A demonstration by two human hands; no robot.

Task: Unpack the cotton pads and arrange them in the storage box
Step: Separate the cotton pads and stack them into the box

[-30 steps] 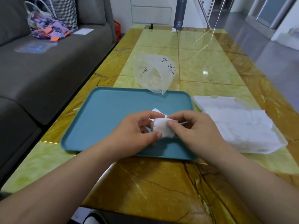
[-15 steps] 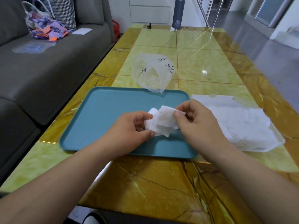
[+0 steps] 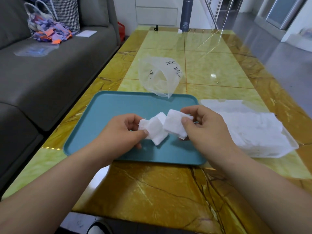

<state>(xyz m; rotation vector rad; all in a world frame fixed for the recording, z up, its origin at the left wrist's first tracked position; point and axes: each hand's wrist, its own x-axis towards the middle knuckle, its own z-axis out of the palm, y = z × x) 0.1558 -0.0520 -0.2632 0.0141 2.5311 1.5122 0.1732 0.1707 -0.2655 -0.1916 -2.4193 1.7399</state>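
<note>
Over teal tray (image 3: 118, 107), left hand (image 3: 125, 132) pinched one small stack of cotton pads (image 3: 155, 130), right hand (image 3: 207, 130) another, fingers (image 3: 184, 121) curled on each; probably best squared up before laying flat in clear storage box (image 3: 253, 132) just right of tray

Markings: nothing legible.
Black handwritten strokes on the clear plastic bag (image 3: 158, 76), just beyond the pinched cotton pads (image 3: 157, 129), too warped to read; pale emblem on the dark cylinder (image 3: 185, 14) far beyond, too small.
</note>
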